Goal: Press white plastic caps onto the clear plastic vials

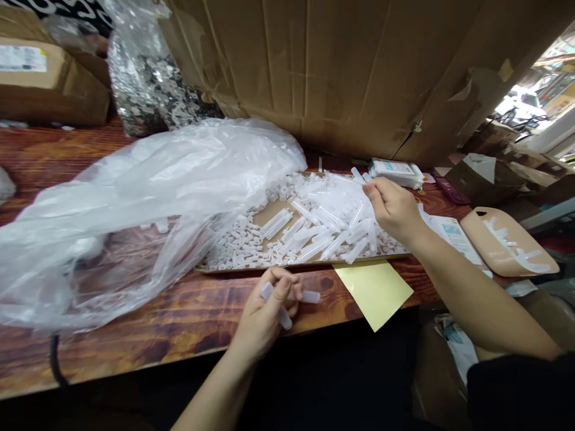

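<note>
My left hand [274, 305] is closed around a few translucent plastic tubes [311, 296] at the table's front edge, their ends sticking out between the fingers. Over the right part of a shallow cardboard tray [269, 224], my right hand [389, 203] is pinched, with small clear tubes [358, 175] showing at its fingertips. Long clear tubes [326, 218] lie loose across the tray's middle and right. Many small white pieces [242, 242] cover its left side. A large clear plastic bag [179, 167] overlaps the tray's left end.
A yellow paper sheet [375, 293] hangs over the table's front edge. Right of the tray are a beige container [507, 239] holding clear pieces, white packs [395, 170] and a dark red phone-like object [451, 190]. Behind stands a large cardboard box [314, 72], beside a bag of metallic parts [153, 84].
</note>
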Motion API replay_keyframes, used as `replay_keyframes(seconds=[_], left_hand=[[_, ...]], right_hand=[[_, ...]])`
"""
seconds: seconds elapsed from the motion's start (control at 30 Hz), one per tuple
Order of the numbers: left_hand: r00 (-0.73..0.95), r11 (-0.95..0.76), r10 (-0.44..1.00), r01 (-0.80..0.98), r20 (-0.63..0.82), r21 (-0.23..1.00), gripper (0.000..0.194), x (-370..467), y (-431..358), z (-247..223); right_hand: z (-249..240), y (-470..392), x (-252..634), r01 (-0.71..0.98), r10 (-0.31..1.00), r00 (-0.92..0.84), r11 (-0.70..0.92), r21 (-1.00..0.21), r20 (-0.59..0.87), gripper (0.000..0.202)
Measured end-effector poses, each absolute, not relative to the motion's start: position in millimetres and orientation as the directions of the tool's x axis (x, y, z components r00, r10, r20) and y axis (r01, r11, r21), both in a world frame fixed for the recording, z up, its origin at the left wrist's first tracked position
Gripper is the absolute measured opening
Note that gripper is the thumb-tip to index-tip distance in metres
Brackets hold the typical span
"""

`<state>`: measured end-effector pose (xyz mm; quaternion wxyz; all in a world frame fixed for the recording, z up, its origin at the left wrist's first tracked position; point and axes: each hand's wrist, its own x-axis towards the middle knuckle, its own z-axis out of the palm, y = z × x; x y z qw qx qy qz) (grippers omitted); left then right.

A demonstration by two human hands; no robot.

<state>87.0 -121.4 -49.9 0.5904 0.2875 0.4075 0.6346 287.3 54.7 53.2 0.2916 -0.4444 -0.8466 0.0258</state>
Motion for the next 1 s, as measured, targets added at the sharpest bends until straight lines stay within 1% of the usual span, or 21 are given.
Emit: replay_keyframes(seconds=[0.03,0.07,0.13,0.17,0.2,0.27,0.3,0.33,0.37,0.43,0.5,0.53,0.63,0.73,0.8,0.93,0.97,1.0], left_hand=[[-0.136,0.037,0.982,-0.555,-0.134,0.831,0.044,86.3,-119.9,-48.2],[-0.133,0.038,0.981,-0.584,-0.141,0.811,0.047,85.7,-118.8,-46.3],[-0.119,0.03,0.984,-0.626,-0.134,0.78,0.049,84.4,-117.6,-43.0],[-0.111,0.028,0.985,-0.641,-0.13,0.767,0.048,83.7,-117.4,-41.7],[-0.107,0.028,0.986,-0.654,-0.128,0.756,0.048,82.9,-117.5,-40.7],[-0.104,0.03,0.985,-0.67,-0.134,0.741,0.048,81.3,-117.8,-39.5],[-0.101,0.037,0.985,-0.674,-0.142,0.737,0.049,80.7,-117.9,-39.1],[-0.095,0.046,0.984,-0.677,-0.15,0.734,0.05,80.3,-117.7,-38.7],[-0.087,0.059,0.983,-0.68,-0.16,0.731,0.052,80.1,-117.3,-38.2],[-0.074,0.081,0.981,-0.683,-0.178,0.726,0.055,80.9,-115.8,-37.0],[-0.086,0.085,0.977,-0.679,-0.193,0.729,0.057,82.7,-114.1,-35.4],[-0.099,0.079,0.976,-0.673,-0.196,0.735,0.058,83.8,-113.5,-34.8],[-0.14,0.051,0.973,-0.649,-0.185,0.759,0.059,86.3,-113.0,-34.5],[-0.145,0.029,0.976,-0.651,-0.161,0.759,0.057,86.1,-114.6,-37.0],[-0.136,0.027,0.978,-0.659,-0.155,0.752,0.05,84.8,-116.2,-39.0],[-0.127,0.045,0.979,-0.63,-0.16,0.775,0.027,83.7,-120.8,-39.5],[-0.128,0.059,0.977,-0.615,-0.173,0.786,0.023,84.1,-122.2,-38.6],[-0.128,0.076,0.973,-0.602,-0.19,0.795,0.023,84.7,-123.4,-37.6]], right_hand=[[52.4,68.0,283.6,0.799,0.791,-0.416,0.554,-0.235,0.448,0.033],[51.0,79.1,279.9,0.847,0.825,-0.411,0.503,-0.174,0.388,0.034],[48.3,92.5,276.1,0.891,0.875,-0.418,0.447,-0.077,0.245,0.035],[47.5,94.4,277.5,0.893,0.878,-0.428,0.448,-0.05,0.212,0.036],[47.1,93.1,281.7,0.885,0.868,-0.447,0.465,-0.038,0.215,0.036],[48.0,83.3,298.1,0.855,0.829,-0.487,0.517,-0.044,0.277,0.033],[48.7,76.2,309.3,0.837,0.812,-0.51,0.545,-0.055,0.285,0.029],[49.3,68.6,321.2,0.822,0.807,-0.533,0.565,-0.07,0.254,0.024],[49.4,61.4,332.8,0.812,0.811,-0.558,0.578,-0.087,0.177,0.02],[47.1,49.7,351.1,0.815,0.815,-0.576,0.568,-0.111,-0.057,0.016],[41.4,43.2,359.5,0.854,0.817,-0.517,0.511,-0.093,-0.257,0.017],[37.9,41.9,359.8,0.877,0.825,-0.472,0.475,-0.07,-0.312,0.019],[29.5,43.3,351.3,0.922,0.863,-0.366,0.387,-0.011,-0.348,0.023],[27.5,47.7,340.0,0.932,0.872,-0.324,0.361,0.036,-0.367,0.019],[27.9,49.8,335.8,0.931,0.871,-0.312,0.36,0.061,-0.379,0.018],[27.5,49.5,337.2,0.931,0.871,-0.311,0.36,0.063,-0.381,0.016],[27.2,48.9,338.9,0.932,0.872,-0.31,0.357,0.058,-0.378,0.017],[26.9,48.4,340.8,0.935,0.875,-0.307,0.351,0.054,-0.375,0.017]])
